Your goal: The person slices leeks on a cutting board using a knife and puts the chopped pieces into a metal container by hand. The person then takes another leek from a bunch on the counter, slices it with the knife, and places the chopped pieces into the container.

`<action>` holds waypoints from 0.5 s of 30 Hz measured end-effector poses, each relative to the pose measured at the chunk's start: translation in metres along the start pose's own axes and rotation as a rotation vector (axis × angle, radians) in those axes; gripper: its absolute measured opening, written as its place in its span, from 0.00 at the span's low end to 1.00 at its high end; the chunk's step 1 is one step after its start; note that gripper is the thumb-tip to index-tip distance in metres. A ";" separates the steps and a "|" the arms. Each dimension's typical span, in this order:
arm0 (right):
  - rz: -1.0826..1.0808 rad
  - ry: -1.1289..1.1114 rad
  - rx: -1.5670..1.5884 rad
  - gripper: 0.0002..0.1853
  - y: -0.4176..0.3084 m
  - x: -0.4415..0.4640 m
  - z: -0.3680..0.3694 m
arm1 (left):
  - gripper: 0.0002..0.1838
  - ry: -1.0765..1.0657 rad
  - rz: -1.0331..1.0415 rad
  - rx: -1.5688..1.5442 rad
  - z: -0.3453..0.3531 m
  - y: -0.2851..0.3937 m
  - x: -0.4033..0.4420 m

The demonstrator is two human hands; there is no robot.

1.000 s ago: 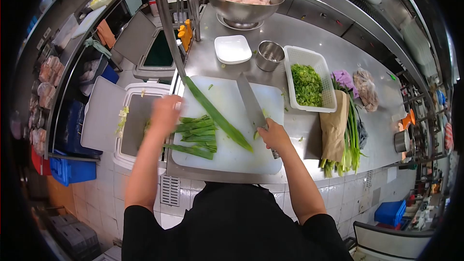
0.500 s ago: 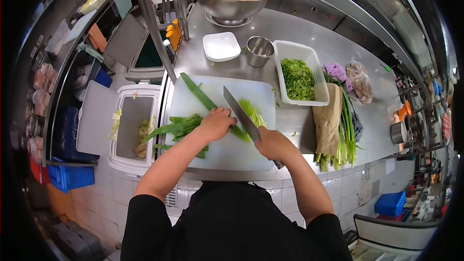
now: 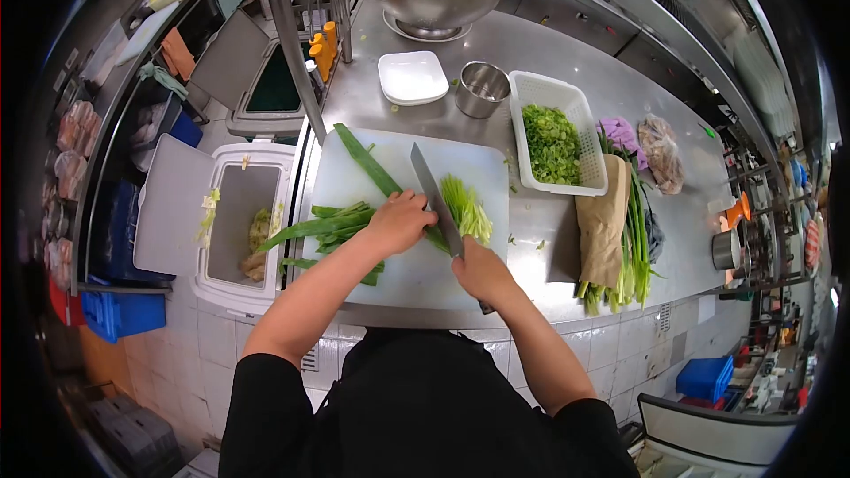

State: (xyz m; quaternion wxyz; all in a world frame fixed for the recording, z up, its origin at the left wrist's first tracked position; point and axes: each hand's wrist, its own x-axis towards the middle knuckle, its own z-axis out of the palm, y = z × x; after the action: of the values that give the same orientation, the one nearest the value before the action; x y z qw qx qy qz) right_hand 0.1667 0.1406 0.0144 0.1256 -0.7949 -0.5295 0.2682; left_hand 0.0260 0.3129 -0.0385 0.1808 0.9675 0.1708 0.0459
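My left hand [image 3: 403,219] is closed over a long, broad green leek leaf [image 3: 366,158], pressing it to the white cutting board [image 3: 416,290]. In my right hand [image 3: 484,273] is the handle of a large kitchen knife [image 3: 431,181]. Its blade lies just right of my left fingertips, pointing away from me, close against the leaf. Right of the blade is a pile of thin green shreds [image 3: 465,211]. More leek leaves [image 3: 332,228] lie on the board's left side, partly under my left forearm, and overhang its edge.
Behind the board stand white square dishes [image 3: 413,77], a steel cup [image 3: 482,88] and a steel bowl of raw meat [image 3: 434,2]. A white basket [image 3: 591,137] of chopped greens and paper-wrapped green stalks [image 3: 605,235] are right. An open bin [image 3: 243,221] stands left.
The knife and my right hand have shifted left, closer to my left hand, and the blade stands more upright in view. The shred pile shows more fully. The camera view has tilted slightly.
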 end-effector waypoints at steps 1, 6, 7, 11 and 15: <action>-0.011 -0.017 0.033 0.16 0.006 0.008 -0.004 | 0.13 0.006 -0.003 0.001 0.000 0.000 0.000; 0.107 -0.236 0.087 0.18 -0.006 0.006 -0.030 | 0.11 0.012 -0.008 -0.026 0.000 -0.001 -0.001; 0.104 -0.174 0.066 0.18 -0.003 0.003 -0.011 | 0.10 0.030 0.000 -0.039 0.001 -0.001 -0.003; 0.112 -0.156 0.158 0.18 -0.003 0.027 -0.018 | 0.09 0.031 0.004 -0.067 -0.003 -0.001 -0.004; 0.208 -0.275 0.204 0.17 -0.034 0.006 -0.047 | 0.08 0.044 0.006 -0.084 0.002 -0.006 -0.003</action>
State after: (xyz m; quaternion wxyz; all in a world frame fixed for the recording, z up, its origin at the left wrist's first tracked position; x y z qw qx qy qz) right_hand 0.1682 0.1639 0.0680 0.1036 -0.7844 -0.4268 0.4380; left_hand 0.0221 0.3166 -0.0430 0.2174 0.9583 0.1696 0.0750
